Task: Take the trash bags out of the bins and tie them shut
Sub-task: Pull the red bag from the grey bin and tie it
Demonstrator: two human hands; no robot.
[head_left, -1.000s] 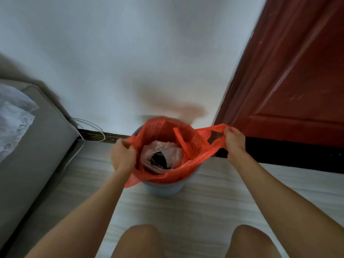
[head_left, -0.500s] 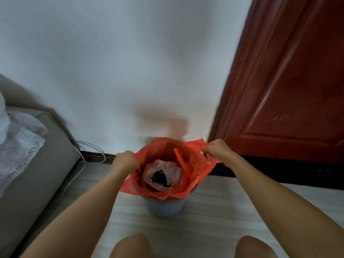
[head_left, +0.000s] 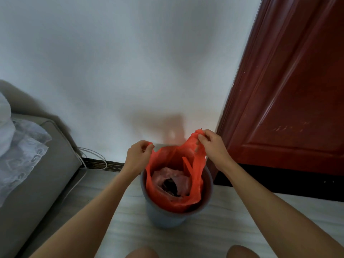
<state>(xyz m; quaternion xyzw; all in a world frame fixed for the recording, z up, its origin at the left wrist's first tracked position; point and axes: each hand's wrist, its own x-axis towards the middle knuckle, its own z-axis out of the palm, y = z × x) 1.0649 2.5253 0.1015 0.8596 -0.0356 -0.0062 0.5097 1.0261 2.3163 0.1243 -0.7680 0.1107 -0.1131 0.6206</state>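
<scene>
Two hands pinch the red trash bag (head_left: 193,175) at its top edges, left hand (head_left: 138,155) at the near-left corner, right hand (head_left: 212,146) lifting the right handle higher; the bag's lower part sits in a grey bin (head_left: 167,216) at lower centre, mouth open over pale crumpled rubbish; the bin stands on a light wood-grain floor (head_left: 223,229) against a white wall (head_left: 130,62); a dark red door (head_left: 288,99) fills the right; a grey sofa (head_left: 37,174) with lace cloth (head_left: 24,155) and white cables (head_left: 93,157) sits at left.
</scene>
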